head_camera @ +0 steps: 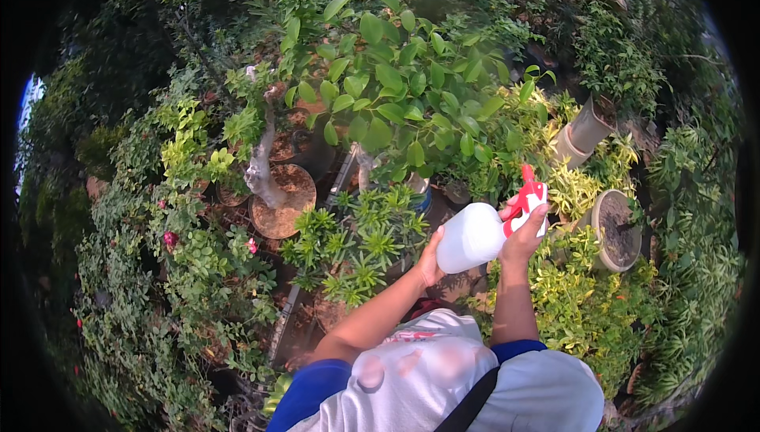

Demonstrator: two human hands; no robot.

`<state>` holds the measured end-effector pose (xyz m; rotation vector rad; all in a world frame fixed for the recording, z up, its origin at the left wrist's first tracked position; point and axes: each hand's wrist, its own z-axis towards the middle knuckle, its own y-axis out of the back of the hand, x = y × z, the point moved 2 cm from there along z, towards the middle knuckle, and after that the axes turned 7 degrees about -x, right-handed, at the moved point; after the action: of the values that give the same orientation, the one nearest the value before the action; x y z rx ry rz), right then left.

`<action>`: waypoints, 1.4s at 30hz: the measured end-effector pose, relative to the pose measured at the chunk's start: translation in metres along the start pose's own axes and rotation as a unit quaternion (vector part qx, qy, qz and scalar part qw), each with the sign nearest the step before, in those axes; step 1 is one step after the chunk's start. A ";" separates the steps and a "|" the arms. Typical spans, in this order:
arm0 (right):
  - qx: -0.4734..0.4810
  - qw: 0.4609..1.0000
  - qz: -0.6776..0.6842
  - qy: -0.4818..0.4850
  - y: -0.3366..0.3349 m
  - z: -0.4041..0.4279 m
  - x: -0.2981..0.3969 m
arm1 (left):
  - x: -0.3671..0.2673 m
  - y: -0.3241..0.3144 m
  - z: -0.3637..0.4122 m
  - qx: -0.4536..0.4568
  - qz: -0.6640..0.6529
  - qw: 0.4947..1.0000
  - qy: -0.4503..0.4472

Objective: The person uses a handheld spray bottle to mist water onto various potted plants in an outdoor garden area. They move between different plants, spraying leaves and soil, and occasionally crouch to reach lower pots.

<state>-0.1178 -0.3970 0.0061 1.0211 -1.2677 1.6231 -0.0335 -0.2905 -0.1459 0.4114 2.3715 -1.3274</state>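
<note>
A white translucent plastic spray bottle [471,239] is tilted sideways in front of me, with its red and white trigger head [526,203] up at the right. My right hand [522,233] is wrapped around the neck and trigger head, the fingers partly hidden behind them. Against the bottle's base, my left hand [430,260] supports it from the left, its fingers mostly out of sight underneath. Just beyond the bottle, a small tree with broad green leaves [389,78] spreads its crown. A spiky-leaved green shrub [368,239] grows to the left of my left hand.
A round pot of brown soil [300,218] bears a thick pale trunk [261,165]. At right are a soil-filled pot [617,230] and a pale cylindrical container [585,129]. Rose bushes [196,271] with pink blooms crowd the left. A metal rail [285,325] runs between plants.
</note>
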 end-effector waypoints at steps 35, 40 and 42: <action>-0.027 0.988 0.078 -0.128 0.095 0.010 -0.038 | 0.073 0.019 -0.023 -0.036 0.095 0.991 0.082; 0.026 0.977 0.151 -0.151 0.076 0.015 -0.044 | 0.065 0.030 -0.020 -0.031 0.090 0.995 0.032; 0.053 0.982 0.129 -0.123 0.058 0.008 -0.044 | 0.061 0.032 -0.022 -0.040 0.055 0.997 0.023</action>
<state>-0.1567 -0.4197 -0.0519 1.1914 -1.5458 1.8177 -0.0775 -0.2518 -0.1879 0.5466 2.3925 -1.1825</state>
